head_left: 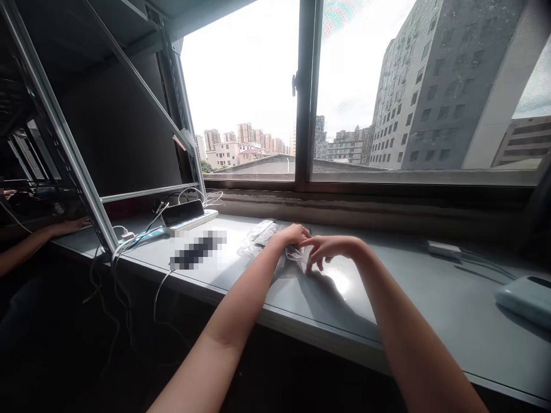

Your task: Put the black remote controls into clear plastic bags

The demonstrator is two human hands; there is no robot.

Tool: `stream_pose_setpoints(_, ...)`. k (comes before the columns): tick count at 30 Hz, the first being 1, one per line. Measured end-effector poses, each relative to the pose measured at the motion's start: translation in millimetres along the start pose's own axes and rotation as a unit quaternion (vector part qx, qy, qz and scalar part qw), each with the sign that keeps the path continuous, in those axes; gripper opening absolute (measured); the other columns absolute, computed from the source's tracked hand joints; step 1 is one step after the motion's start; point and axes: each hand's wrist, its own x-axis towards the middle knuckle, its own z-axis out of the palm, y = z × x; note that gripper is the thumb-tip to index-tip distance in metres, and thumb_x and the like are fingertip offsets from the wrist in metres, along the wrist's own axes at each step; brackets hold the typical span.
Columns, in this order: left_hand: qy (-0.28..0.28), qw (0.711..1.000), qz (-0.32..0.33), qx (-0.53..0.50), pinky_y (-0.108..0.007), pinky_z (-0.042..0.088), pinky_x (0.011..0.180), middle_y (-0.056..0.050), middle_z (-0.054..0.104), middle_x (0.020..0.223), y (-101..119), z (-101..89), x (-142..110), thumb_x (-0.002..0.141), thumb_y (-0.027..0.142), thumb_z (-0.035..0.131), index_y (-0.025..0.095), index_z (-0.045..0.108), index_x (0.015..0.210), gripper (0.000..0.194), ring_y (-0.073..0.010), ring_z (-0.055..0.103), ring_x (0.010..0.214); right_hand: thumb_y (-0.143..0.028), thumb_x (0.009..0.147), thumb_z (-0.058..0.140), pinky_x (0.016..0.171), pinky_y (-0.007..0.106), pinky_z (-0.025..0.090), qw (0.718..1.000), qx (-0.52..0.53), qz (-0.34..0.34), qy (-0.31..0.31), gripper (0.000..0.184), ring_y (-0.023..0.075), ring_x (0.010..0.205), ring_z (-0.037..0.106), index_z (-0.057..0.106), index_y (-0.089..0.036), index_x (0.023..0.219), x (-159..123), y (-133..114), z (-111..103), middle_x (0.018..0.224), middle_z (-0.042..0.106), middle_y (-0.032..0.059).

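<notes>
A crumpled clear plastic bag (253, 244) with something greyish in it lies on the grey tabletop (365, 312), close to the window sill. My left hand (295, 234) is on the right end of the bag, its fingers curled over the plastic and partly hidden behind the hand. From the right, my right hand (329, 248) reaches in with its wrist bent and fingers apart. Its index fingertip meets the left hand's fingers at the bag's edge, while the other fingers hang down over the table with nothing visible in them.
Left of the bag are a blurred-out dark patch (196, 250), a phone (183, 213) propped on a power strip (210, 215), and several cables. A metal shelf post (64, 132) stands nearby; another person's arm (30, 244) rests beyond. At right lie a white adapter (443, 249) and a pale blue case (525, 298).
</notes>
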Motion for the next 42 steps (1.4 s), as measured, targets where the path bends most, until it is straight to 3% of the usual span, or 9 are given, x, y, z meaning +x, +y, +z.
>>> stream_pose_setpoints(4,-0.034,0.999,0.001,0.036,-0.035,0.040,0.110,-0.006,0.047,0.153,3.3,2.8,0.4,0.084,0.030,0.064,0.026,0.065,0.129,0.045,-0.0277,0.046,0.138,-0.019,0.069,0.069,0.062,0.022,0.037,0.997,0.007,-0.037,-0.065,0.082,0.0113,0.072,0.063,0.047,-0.026,0.148,-4.4,1.7,-0.1,0.095,0.075,0.0025)
stream_pose_setpoints(7,-0.031,0.997,-0.014,0.064,-0.042,0.024,0.121,-0.008,0.027,0.163,0.0,12.5,6.4,0.089,0.034,0.059,0.024,0.048,0.146,0.059,-0.0286,0.021,0.151,-0.024,0.072,0.070,0.061,0.022,0.038,0.995,0.035,-0.071,-0.054,0.073,0.0126,0.074,0.064,0.053,-0.025,0.143,-2.3,10.8,-4.4,0.096,0.076,0.0043)
stream_pose_setpoints(11,-0.015,0.995,-0.017,0.095,-0.050,0.010,0.123,-0.007,0.004,0.166,-4.8,24.5,13.8,0.095,0.046,0.048,0.026,0.023,0.158,0.071,-0.0279,-0.004,0.153,-0.026,0.077,0.070,0.067,0.023,0.045,0.986,0.110,-0.112,0.060,0.047,0.0161,0.087,0.067,0.070,-0.021,0.124,7.5,33.3,-12.6,0.106,0.075,0.0076)
stream_pose_setpoints(14,-0.009,0.995,-0.045,0.094,-0.055,0.006,0.121,-0.005,-0.009,0.166,-4.5,25.9,13.7,0.097,0.052,0.038,0.027,0.011,0.161,0.073,-0.0273,-0.012,0.152,-0.016,0.076,0.068,0.075,0.024,0.049,0.953,0.192,-0.095,0.216,0.049,0.0181,0.095,0.068,0.068,-0.019,0.125,21.7,51.7,-15.4,0.110,0.074,0.0096)
stream_pose_setpoints(16,-0.016,0.995,-0.052,0.087,-0.056,0.002,0.121,-0.005,-0.007,0.166,-2.9,24.8,12.1,0.098,0.055,0.031,0.027,0.008,0.161,0.073,-0.0266,-0.012,0.152,-0.008,0.076,0.063,0.075,0.025,0.051,0.921,0.197,-0.055,0.331,0.044,0.0195,0.096,0.068,0.071,-0.013,0.119,32.3,60.8,-15.2,0.108,0.074,0.0137)
stream_pose_setpoints(21,-0.028,0.995,-0.062,0.069,-0.061,0.000,0.119,-0.005,0.001,0.166,0.4,22.8,9.2,0.097,0.061,0.027,0.029,0.009,0.161,0.074,-0.0290,-0.008,0.153,0.006,0.075,0.051,0.083,0.026,0.052,0.909,-0.001,-0.024,0.416,0.046,0.0198,0.098,0.068,0.074,-0.012,0.111,50.3,67.6,-9.4,0.107,0.074,0.0124)
stream_pose_setpoints(27,-0.038,0.991,-0.067,0.107,-0.060,0.004,0.120,-0.005,0.005,0.167,4.0,22.2,6.9,0.097,0.060,0.025,0.030,0.017,0.159,0.069,-0.0293,-0.003,0.154,0.004,0.076,0.054,0.084,0.027,0.049,0.892,-0.216,-0.032,0.395,0.037,0.0210,0.092,0.067,0.079,-0.014,0.095,58.5,63.7,0.1,0.106,0.072,0.0122)
stream_pose_setpoints(37,-0.025,0.991,-0.063,0.118,-0.056,0.013,0.120,-0.009,0.031,0.161,16.1,16.5,3.8,0.098,0.042,0.041,0.029,0.047,0.146,0.050,-0.0293,0.020,0.152,0.002,0.077,0.053,0.084,0.025,0.046,0.898,-0.250,-0.044,0.360,0.039,0.0206,0.092,0.064,0.078,-0.015,0.101,57.4,59.1,1.8,0.102,0.070,0.0109)
stream_pose_setpoints(42,0.064,0.990,-0.074,0.104,-0.044,0.028,0.117,-0.013,0.044,0.153,17.3,8.2,1.6,0.095,0.046,0.045,0.022,0.037,0.152,0.062,-0.0277,0.039,0.142,0.009,0.071,0.047,0.085,0.023,0.045,0.892,-0.267,-0.036,0.364,0.053,0.0191,0.095,0.062,0.073,-0.014,0.111,53.6,54.3,3.7,0.107,0.069,0.0101)
